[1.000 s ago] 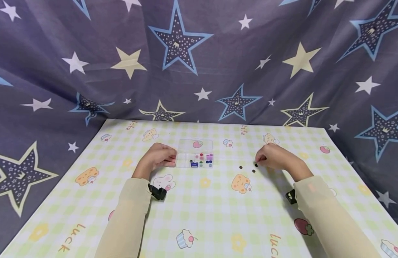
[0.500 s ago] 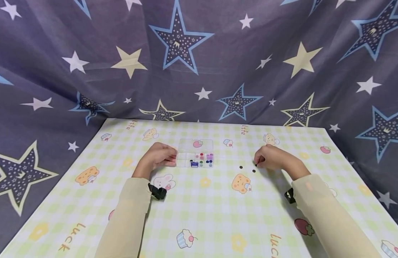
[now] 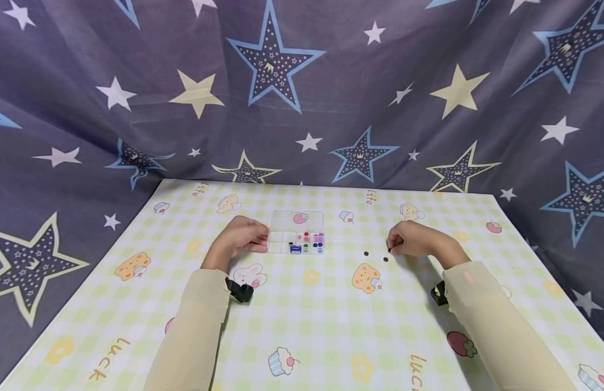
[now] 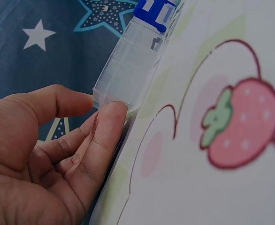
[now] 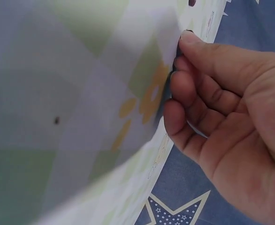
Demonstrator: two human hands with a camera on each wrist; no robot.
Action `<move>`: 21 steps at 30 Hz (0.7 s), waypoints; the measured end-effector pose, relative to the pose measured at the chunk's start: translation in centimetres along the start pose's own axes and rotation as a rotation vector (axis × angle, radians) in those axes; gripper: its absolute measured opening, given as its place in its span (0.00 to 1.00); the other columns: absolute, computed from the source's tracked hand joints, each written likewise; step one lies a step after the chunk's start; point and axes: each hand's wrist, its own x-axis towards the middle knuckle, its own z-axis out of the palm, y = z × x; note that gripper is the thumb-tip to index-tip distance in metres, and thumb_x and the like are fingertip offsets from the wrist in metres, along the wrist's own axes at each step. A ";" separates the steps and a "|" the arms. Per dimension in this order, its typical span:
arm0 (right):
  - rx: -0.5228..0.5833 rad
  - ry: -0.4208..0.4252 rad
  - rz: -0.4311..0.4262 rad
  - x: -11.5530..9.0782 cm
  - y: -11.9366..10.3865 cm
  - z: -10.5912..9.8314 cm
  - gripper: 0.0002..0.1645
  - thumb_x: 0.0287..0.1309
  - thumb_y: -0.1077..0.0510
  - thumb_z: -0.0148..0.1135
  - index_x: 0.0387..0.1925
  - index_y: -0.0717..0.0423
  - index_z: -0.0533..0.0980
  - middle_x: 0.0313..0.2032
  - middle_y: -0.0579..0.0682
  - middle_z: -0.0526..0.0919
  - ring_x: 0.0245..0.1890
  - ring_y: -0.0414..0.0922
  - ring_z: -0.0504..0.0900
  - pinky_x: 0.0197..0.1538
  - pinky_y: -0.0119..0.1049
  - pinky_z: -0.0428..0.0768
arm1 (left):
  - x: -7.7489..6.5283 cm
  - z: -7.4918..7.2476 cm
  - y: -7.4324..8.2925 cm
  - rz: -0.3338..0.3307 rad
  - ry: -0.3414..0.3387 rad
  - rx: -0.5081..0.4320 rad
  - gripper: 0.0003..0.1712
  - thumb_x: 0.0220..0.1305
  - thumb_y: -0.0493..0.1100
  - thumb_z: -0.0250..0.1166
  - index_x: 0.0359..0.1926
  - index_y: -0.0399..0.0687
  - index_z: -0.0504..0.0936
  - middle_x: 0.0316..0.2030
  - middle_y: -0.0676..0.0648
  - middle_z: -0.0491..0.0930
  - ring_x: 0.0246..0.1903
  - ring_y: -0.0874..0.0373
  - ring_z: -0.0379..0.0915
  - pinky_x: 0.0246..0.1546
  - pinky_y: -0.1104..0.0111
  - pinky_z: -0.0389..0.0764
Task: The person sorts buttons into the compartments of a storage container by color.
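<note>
A clear compartment box (image 3: 277, 247) lies on the table with its clear lid (image 3: 282, 218) raised behind it. Its right compartments hold several small red, pink, purple, green and blue pieces, and a blue latch (image 4: 154, 13) sits on the front side. My left hand (image 3: 240, 235) pinches the box's left end between thumb and fingers. To the right, my right hand (image 3: 413, 239) is down at the table, its thumb and fingertips pinching a small dark disc (image 3: 389, 250), mostly hidden. Two more dark discs lie nearby, one disc (image 3: 366, 253) to the left and another disc (image 3: 385, 259) closer in front.
A checked tablecloth (image 3: 321, 320) with printed bears, cupcakes and strawberries covers the table. Behind and beside it hangs a dark star-patterned curtain (image 3: 292, 130). A black wrist camera (image 3: 240, 290) is strapped on the left wrist.
My right fingertips have closed down over the dark disc, covering most of it, with the wrist shifting slightly left. My left hand and the box stay in place.
</note>
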 end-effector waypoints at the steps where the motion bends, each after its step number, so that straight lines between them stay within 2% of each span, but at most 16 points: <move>1: 0.001 0.000 -0.005 0.0 0.0 0.0 0.03 0.64 0.67 0.68 0.33 0.58 0.82 0.29 0.45 0.81 0.28 0.40 0.74 0.33 0.33 0.77 | 0.0 0.0 0.0 0.000 0.000 0.000 0.21 0.70 0.36 0.63 0.58 0.24 0.78 0.35 0.42 0.82 0.29 0.57 0.81 0.36 0.67 0.91; 11: -0.009 0.003 -0.036 -0.5 0.0 0.1 0.04 0.67 0.66 0.64 0.35 0.57 0.81 0.29 0.45 0.81 0.27 0.40 0.73 0.32 0.33 0.76 | 0.0 -0.1 -0.1 0.001 0.003 0.001 0.21 0.69 0.36 0.64 0.58 0.25 0.78 0.35 0.42 0.82 0.29 0.57 0.81 0.36 0.68 0.91; 16: -0.018 0.044 -0.053 -0.6 0.2 0.1 0.04 0.68 0.67 0.61 0.37 0.59 0.82 0.32 0.46 0.82 0.28 0.40 0.73 0.34 0.33 0.77 | 0.0 0.0 -0.2 0.002 0.004 -0.001 0.21 0.70 0.36 0.63 0.58 0.24 0.78 0.34 0.42 0.81 0.29 0.57 0.81 0.36 0.68 0.91; 21: 0.010 0.084 -0.062 -0.5 0.3 0.1 0.06 0.68 0.67 0.59 0.34 0.59 0.79 0.27 0.45 0.78 0.25 0.40 0.70 0.32 0.32 0.73 | 0.0 0.0 -0.2 0.011 0.003 -0.001 0.21 0.70 0.36 0.63 0.58 0.24 0.78 0.35 0.42 0.81 0.29 0.57 0.81 0.36 0.68 0.91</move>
